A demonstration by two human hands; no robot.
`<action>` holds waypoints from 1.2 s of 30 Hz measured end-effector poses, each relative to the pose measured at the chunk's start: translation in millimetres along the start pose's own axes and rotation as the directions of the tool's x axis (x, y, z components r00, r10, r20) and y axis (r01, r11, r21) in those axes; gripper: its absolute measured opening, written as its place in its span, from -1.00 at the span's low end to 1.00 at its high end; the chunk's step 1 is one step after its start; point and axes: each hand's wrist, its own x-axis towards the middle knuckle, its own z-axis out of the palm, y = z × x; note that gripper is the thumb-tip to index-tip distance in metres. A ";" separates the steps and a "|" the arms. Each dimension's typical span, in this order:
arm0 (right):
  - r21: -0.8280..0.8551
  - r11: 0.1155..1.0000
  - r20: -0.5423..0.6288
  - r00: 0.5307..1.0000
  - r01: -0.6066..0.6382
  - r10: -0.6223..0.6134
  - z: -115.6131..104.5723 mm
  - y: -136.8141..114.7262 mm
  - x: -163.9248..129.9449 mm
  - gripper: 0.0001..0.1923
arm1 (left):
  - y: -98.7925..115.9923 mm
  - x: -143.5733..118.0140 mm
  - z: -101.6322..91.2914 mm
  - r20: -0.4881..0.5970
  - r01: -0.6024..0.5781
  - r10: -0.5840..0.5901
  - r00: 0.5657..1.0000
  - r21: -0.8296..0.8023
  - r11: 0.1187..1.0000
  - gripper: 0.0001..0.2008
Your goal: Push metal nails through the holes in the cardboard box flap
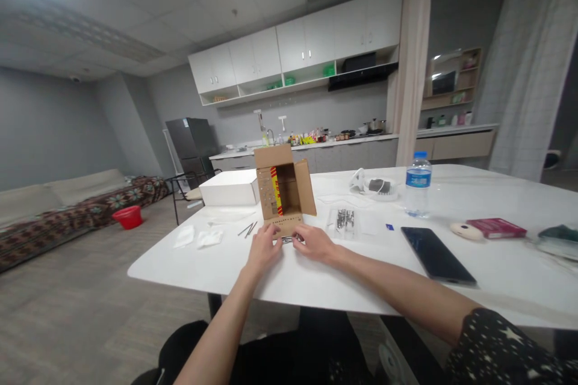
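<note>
An open brown cardboard box (283,189) stands upright on the white table (316,277), its flaps spread and a red-yellow label inside. Its front flap, with rows of small holes, lies flat toward me. My left hand (265,248) and my right hand (312,242) rest on the table just in front of that flap, fingertips meeting over a small bunch of metal pins (288,239). Both hands pinch at these pins. A few loose pins (247,229) lie left of the box. A clear bag of metal parts (345,219) lies to the right.
A white box (229,187), white paper scraps (197,237), a water bottle (418,184), a black phone (437,254), a red booklet (495,227) and a coiled cable (377,185) lie on the table. A sofa, red basin and kitchen counter stand behind.
</note>
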 end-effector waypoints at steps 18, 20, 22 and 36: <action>-0.050 0.996 0.134 0.989 0.073 -0.066 10.2 -2.1 3.6 -0.78 | 1.2 -4.8 14.2 0.060 0.072 -0.074 0.995 0.041 0.997 -0.87; -0.033 0.998 0.142 0.989 0.047 -0.042 9.5 -1.5 4.6 -0.78 | 1.8 -4.2 14.1 0.069 0.083 -0.086 0.994 0.042 0.996 -0.88; -0.032 0.999 0.153 0.988 0.032 -0.027 8.4 -1.5 5.1 -0.77 | 2.6 -3.5 14.0 0.072 0.095 -0.097 0.993 0.040 0.995 -0.88; -0.075 0.997 0.182 0.983 0.012 0.002 10.0 -2.2 2.3 -0.74 | -5.6 0.1 19.2 0.065 0.107 -0.104 0.992 -0.043 0.993 -0.89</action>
